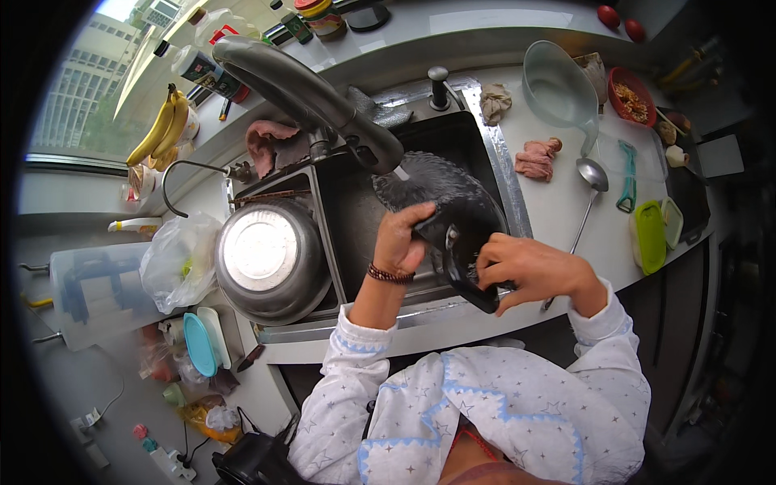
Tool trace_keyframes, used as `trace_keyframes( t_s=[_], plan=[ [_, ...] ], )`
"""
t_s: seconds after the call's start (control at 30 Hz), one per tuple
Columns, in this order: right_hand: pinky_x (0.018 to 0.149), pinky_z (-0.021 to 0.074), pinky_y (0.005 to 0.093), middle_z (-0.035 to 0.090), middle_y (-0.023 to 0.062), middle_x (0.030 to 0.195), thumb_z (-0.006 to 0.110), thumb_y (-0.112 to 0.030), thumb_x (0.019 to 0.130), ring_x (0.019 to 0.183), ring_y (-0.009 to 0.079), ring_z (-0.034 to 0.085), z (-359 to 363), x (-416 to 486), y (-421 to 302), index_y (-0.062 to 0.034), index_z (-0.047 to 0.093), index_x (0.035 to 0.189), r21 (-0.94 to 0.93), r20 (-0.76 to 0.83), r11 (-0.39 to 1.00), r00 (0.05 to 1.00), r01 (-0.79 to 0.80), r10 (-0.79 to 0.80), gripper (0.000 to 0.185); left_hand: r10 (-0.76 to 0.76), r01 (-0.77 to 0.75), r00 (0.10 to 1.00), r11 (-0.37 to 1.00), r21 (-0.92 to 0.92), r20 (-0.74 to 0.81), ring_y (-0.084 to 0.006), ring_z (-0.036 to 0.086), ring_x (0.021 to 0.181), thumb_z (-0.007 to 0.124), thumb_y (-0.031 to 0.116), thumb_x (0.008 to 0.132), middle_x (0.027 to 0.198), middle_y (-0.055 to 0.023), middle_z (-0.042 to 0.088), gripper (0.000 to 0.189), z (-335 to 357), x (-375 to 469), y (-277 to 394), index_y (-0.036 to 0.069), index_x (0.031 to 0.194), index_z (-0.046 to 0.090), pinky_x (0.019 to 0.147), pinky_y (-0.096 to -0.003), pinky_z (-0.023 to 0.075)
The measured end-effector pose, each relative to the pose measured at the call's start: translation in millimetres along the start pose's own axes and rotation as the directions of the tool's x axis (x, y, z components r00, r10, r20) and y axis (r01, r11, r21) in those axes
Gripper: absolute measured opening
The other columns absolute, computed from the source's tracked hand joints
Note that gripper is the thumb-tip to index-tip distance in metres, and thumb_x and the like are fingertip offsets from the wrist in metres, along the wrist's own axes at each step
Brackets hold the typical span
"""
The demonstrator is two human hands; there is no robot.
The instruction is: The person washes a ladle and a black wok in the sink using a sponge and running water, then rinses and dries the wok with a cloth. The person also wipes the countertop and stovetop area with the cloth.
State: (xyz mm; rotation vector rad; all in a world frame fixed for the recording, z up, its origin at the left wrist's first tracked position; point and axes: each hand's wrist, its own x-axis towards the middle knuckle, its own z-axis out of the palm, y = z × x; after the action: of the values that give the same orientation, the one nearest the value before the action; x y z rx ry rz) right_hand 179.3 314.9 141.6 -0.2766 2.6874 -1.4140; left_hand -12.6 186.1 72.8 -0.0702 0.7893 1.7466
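Observation:
Over the right basin of a double sink (516, 200), a dark pan (470, 221) is tilted under the running faucet (339, 112), and water spreads across its inside. My left hand (401, 239) grips the pan's rim on the left side, with the thumb and fingers around it. My right hand (527, 270) is at the pan's near right side, fingers bent against its dark handle part; whether they close on it is partly hidden. An upturned metal pot (273, 260) rests over the left basin.
On the right counter lie a ladle (592, 176), a pink cloth (538, 159), a clear plastic dipper (558, 85), a teal peeler (627, 176) and a green-lidded container (648, 236). A plastic bag (182, 260) and a knife (250, 357) are at left; bananas (163, 127) stand by the window.

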Motion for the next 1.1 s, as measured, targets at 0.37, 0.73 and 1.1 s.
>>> trace_keyframes(
  t_s=[0.37, 0.73, 1.1],
  plan=[
    [0.094, 0.0433, 0.0431, 0.065, 0.0016, 0.112, 0.064, -0.020, 0.083, 0.112, 0.0236, 0.056, 30.8, 139.6, 71.0, -0.0114, 0.067, 0.106, -0.440, -0.223, 0.864, 0.902, 0.246, -0.371, 0.024, -0.072, 0.065, 0.995, 0.993, 0.094, 0.065, -0.0218, 0.056, 0.115, 0.060, -0.009, 0.080, 0.124, -0.0094, 0.056, 0.052, -60.1, -43.1, -30.3, 0.003, 0.129, 0.049, 0.096, -0.0344, 0.0484],
    [0.100, 0.0402, 0.0434, 0.059, 0.0254, 0.121, 0.032, -0.049, 0.098, 0.119, 0.0380, 0.053, 50.4, 139.9, 298.7, 0.0034, 0.063, 0.114, 0.042, -0.010, 0.615, 0.615, -0.787, 0.788, 0.063, 0.036, -0.036, 0.999, 0.999, -0.005, 0.016, -0.0266, 0.058, 0.114, 0.059, -0.015, 0.076, 0.125, -0.0131, 0.058, 0.058, -112.4, -61.9, -52.7, 0.002, 0.131, 0.050, 0.098, -0.0404, 0.0475],
    [0.097, 0.0438, 0.0307, 0.058, 0.0121, 0.125, 0.042, -0.021, 0.099, 0.118, 0.0215, 0.054, 132.7, 50.0, 140.4, -0.0010, 0.048, 0.133, 0.906, -0.202, 0.348, 0.476, -0.241, 0.856, 0.040, 0.047, -0.126, 0.990, 0.720, 0.682, 0.134, -0.0160, 0.063, 0.085, 0.064, 0.001, 0.079, 0.095, -0.0079, 0.067, 0.022, -29.6, -23.6, -1.6, -0.004, 0.101, 0.064, 0.078, -0.0282, 0.0500]
  ],
)
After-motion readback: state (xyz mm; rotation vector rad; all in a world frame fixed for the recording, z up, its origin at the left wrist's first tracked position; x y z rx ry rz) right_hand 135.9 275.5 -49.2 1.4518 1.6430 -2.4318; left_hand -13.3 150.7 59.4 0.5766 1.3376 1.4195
